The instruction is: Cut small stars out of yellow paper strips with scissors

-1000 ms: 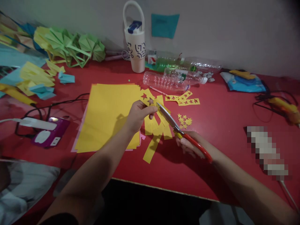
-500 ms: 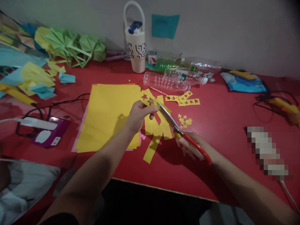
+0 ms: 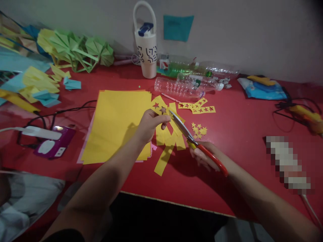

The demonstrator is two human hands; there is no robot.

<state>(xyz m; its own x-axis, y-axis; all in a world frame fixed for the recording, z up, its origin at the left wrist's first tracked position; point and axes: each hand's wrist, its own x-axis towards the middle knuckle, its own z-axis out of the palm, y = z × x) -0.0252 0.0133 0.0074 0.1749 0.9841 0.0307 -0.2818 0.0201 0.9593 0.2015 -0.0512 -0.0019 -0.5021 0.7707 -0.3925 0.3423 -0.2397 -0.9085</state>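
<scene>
Scissors (image 3: 186,132) lie within the right hand (image 3: 201,157).

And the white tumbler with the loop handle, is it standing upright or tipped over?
Upright. The white tumbler stands with its narrow base on the red table, its blue lid and loop handle at the top.

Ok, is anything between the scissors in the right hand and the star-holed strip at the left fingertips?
Nothing visible: the scissors point at the right end of the star-holed strip. The thumb of the left hand sits close beside their tips; contact is unclear.
</scene>
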